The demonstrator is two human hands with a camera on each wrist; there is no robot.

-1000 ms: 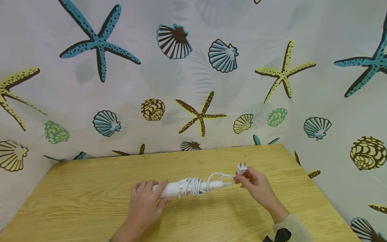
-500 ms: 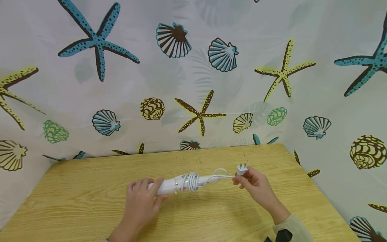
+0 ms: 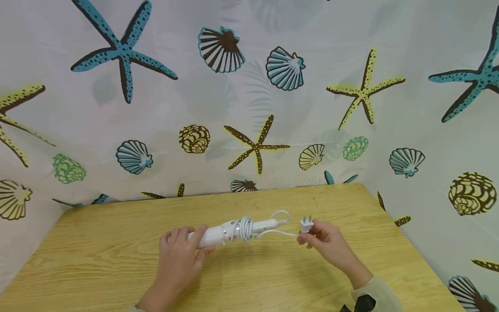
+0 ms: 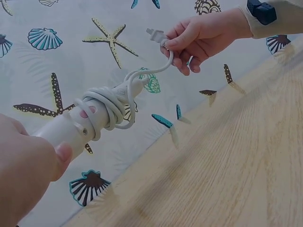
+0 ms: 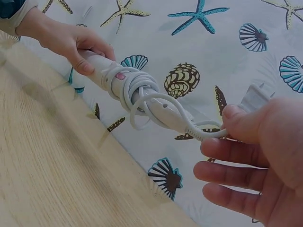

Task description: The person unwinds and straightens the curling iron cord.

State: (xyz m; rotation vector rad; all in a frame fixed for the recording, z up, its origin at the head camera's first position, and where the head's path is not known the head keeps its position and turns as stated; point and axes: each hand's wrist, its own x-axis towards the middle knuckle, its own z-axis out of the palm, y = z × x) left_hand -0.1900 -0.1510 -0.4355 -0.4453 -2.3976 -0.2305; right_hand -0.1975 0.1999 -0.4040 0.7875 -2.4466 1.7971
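My left hand (image 3: 177,253) grips the left end of a white hair styling iron (image 3: 212,237), its fingers hiding that end. A thin white cord (image 3: 245,229) is wound several times around the iron's middle. From the iron's right tip, the cord curves up in a small loop. A free stretch of it runs right, to a white two-prong plug (image 3: 306,225). My right hand (image 3: 329,242) pinches the plug between thumb and forefinger, prongs pointing up and away. In the right wrist view, the other fingers (image 5: 232,175) are spread below the cord. A pink button (image 5: 120,76) shows beside the windings.
Both hands work above a wooden table (image 3: 117,260) with light grain. Behind and to the right hangs a white curtain (image 3: 218,99) printed with starfish and shells. A dark band (image 4: 262,12) is on the right wrist, over a beige sleeve (image 3: 376,294).
My left hand and the iron have shifted left and slightly up. The cord's free stretch now passes below the iron's tip, after crossing over it earlier. The right hand moved slightly left.
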